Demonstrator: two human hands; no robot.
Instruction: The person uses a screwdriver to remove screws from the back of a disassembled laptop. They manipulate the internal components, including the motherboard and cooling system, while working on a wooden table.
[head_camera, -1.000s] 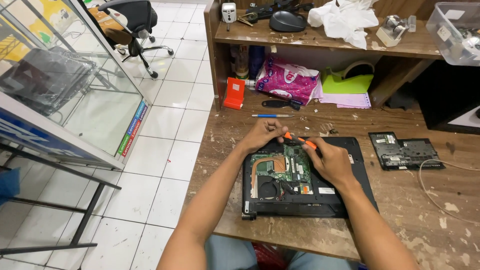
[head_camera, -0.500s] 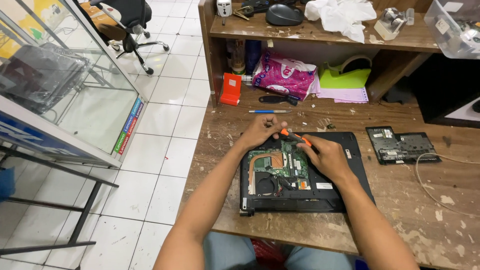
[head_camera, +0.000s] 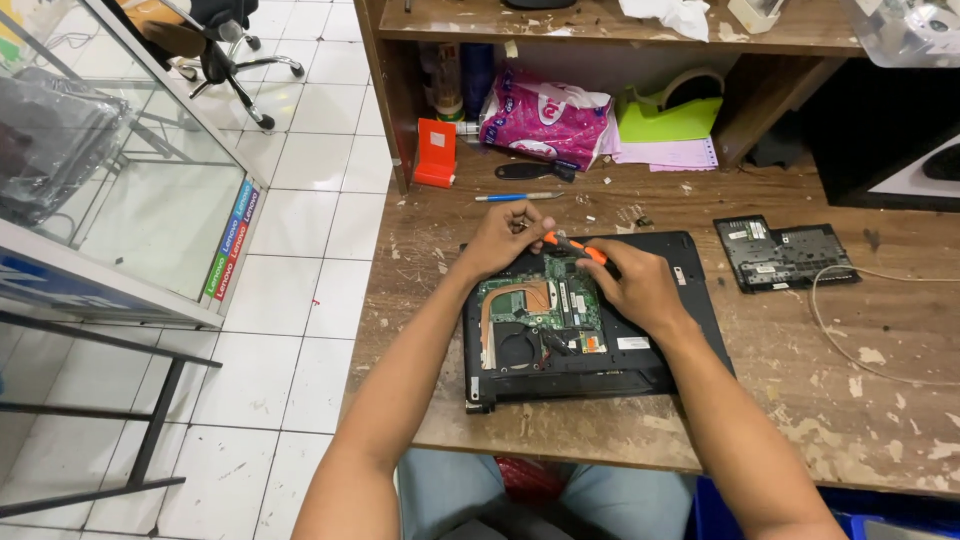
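Note:
An opened black laptop base (head_camera: 680, 345) lies on the worn wooden table (head_camera: 850, 400), its green circuit board (head_camera: 545, 300), copper heat pipe and fan exposed. My right hand (head_camera: 632, 285) grips an orange-handled screwdriver (head_camera: 575, 245) over the board's far edge. My left hand (head_camera: 505, 238) rests at the laptop's far left corner, its fingertips pinched at the screwdriver's tip. What sits under the tip is hidden by the fingers.
A removed black cover panel (head_camera: 785, 252) lies to the right with a thin cable (head_camera: 850, 340). Behind the laptop lie a blue pen (head_camera: 515, 196), a black tool (head_camera: 535, 171), an orange box (head_camera: 436, 152) and a pink packet (head_camera: 545, 115). A glass display case (head_camera: 120, 190) stands left.
The camera has tilted down and nearer, so the laptop sits higher and larger in view. Both hands stay at the laptop's far edge with the screwdriver.

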